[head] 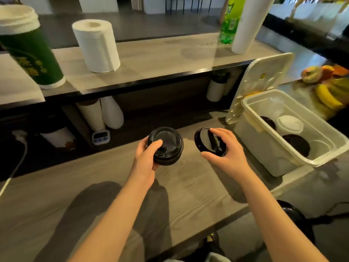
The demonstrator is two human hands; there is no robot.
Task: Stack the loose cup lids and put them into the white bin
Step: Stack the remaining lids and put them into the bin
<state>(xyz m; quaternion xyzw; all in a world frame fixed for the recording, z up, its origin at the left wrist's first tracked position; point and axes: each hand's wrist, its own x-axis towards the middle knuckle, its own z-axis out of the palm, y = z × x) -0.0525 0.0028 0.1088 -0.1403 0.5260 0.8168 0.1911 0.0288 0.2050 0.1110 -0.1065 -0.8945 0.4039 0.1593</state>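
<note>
My left hand grips a short stack of black cup lids above the wooden counter, thumb on top. My right hand holds a single black lid tilted on edge, a little to the right of the stack and apart from it. The white bin stands open at the right, close to my right hand. Inside it lie black lids and a white lid. Its lid panel leans upright behind it.
A raised shelf behind carries a green cup stack, a paper towel roll and a green bottle. Bananas lie right of the bin. A small timer and white cups sit under the shelf.
</note>
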